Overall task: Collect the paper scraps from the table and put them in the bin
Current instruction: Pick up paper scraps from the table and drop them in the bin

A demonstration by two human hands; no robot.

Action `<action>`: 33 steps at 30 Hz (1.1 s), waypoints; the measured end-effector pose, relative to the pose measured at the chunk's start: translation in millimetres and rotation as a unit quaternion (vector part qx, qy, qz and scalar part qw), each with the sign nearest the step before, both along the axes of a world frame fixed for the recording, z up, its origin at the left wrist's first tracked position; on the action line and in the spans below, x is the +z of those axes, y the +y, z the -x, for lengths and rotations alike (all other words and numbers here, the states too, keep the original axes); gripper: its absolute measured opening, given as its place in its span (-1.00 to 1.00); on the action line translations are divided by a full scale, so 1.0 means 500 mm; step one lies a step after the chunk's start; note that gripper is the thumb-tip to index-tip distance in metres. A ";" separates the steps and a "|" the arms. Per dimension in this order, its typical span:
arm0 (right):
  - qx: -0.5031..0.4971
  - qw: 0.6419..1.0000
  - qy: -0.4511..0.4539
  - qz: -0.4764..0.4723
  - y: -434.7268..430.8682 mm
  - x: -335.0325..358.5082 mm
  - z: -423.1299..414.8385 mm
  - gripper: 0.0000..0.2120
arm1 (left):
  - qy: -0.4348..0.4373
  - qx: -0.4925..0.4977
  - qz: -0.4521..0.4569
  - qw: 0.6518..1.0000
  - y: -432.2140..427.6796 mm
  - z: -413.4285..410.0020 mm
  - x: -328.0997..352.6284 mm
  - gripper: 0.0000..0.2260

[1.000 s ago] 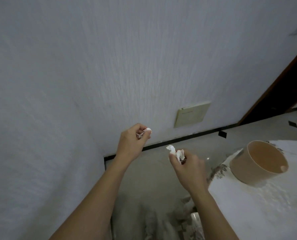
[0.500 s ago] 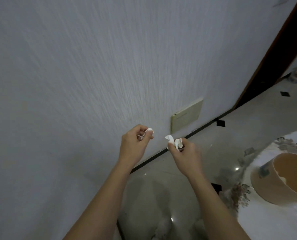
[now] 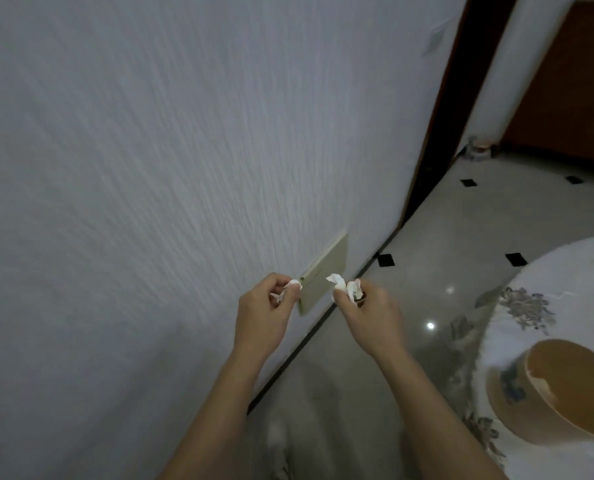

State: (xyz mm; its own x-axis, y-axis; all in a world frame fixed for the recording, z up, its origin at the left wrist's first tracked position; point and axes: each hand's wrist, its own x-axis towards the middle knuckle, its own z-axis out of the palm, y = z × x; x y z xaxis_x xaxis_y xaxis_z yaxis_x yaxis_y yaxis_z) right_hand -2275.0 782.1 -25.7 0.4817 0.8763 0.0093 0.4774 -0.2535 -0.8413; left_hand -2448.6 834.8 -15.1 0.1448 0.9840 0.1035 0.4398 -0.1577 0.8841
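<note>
My left hand (image 3: pixel 266 315) is held out in front of me, pinching a small white paper scrap (image 3: pixel 290 286) between thumb and fingers. My right hand (image 3: pixel 370 317) is close beside it, gripping crumpled white paper scraps (image 3: pixel 345 287) that stick up above the fingertips. Both hands hover over the floor near the wall, left of the table (image 3: pixel 572 292). A round tan bin (image 3: pixel 548 393) stands on the table's patterned cloth at the lower right, its opening facing up, well right of both hands.
A textured white wall (image 3: pixel 150 168) fills the left side, with a beige cover plate (image 3: pixel 325 273) low on it. Glossy floor tiles (image 3: pixel 461 244) with black diamonds stretch to a dark door frame (image 3: pixel 437 133) and a white pillar (image 3: pixel 517 64).
The view has swung right and up, so the bin and table slid to the lower right. Both hands keep their scraps and have drawn slightly closer together.
</note>
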 end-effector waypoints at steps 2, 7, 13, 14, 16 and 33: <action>-0.025 1.000 -0.005 0.006 0.029 -0.006 -0.025 -0.61 | -0.006 -0.029 -0.002 1.000 0.053 -0.035 -0.005 -0.90; -0.107 0.994 -0.022 0.019 0.117 -0.003 -0.101 -0.63 | -0.017 -0.115 0.005 0.993 0.206 -0.147 -0.016 -0.90; -0.241 0.965 -0.097 0.045 0.197 0.030 -0.191 -0.65 | -0.031 -0.251 -0.006 0.967 0.366 -0.312 -0.009 -0.91; -0.268 0.956 -0.107 0.052 0.197 0.036 -0.205 -0.65 | -0.040 -0.275 -0.007 0.961 0.380 -0.345 -0.006 -0.92; -0.310 0.939 -0.139 0.060 0.183 0.046 -0.228 -0.64 | -0.054 -0.320 -0.008 0.946 0.391 -0.412 -0.001 -0.93; -0.626 0.752 -0.153 0.140 -0.238 0.028 -0.300 -0.79 | 0.002 -0.710 -0.137 0.690 0.004 -0.770 -0.003 -0.90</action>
State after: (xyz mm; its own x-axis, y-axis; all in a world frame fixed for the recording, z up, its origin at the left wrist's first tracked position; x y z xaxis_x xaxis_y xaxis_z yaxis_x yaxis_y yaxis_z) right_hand -2125.1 663.2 -11.9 0.9433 -0.2746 0.1865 -0.1233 -0.8114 -0.5713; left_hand -2063.5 836.9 -16.7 0.9447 -0.2079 0.2534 -0.3278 -0.5937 0.7349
